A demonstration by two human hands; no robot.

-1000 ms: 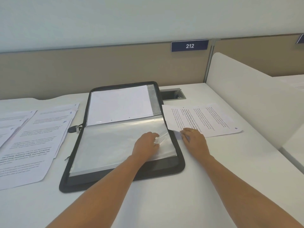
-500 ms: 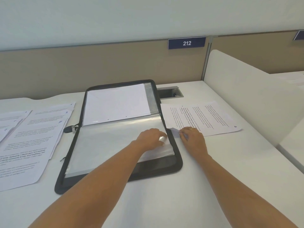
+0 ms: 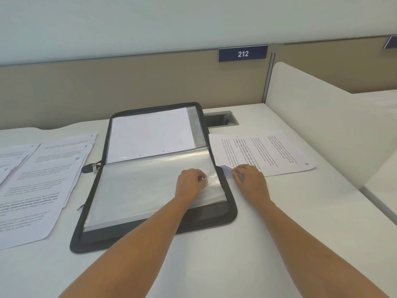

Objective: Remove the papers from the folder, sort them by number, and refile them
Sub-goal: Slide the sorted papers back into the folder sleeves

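A black zip folder [image 3: 231, 214] lies open on the white desk, with a filed white sheet [image 3: 150, 134] in its far half and clear plastic sleeves [image 3: 137, 190] in its near half. My left hand [image 3: 190, 184] pinches the right edge of the top sleeve and lifts it a little. My right hand [image 3: 251, 181] pinches the near left corner of a printed sheet [image 3: 262, 151] marked 4, which lies just right of the folder; that corner is raised off the desk.
Several numbered printed sheets [image 3: 43, 179] lie spread over the desk left of the folder. A white divider panel [image 3: 322, 125] rises on the right. A cable cut-out [image 3: 221, 119] sits behind the folder, below a beige back panel with a 212 sign [image 3: 242, 53].
My right hand has gone from resting flat on the sheet's edge to pinching its corner, which now stands up. My left hand stays on the sleeve edge.
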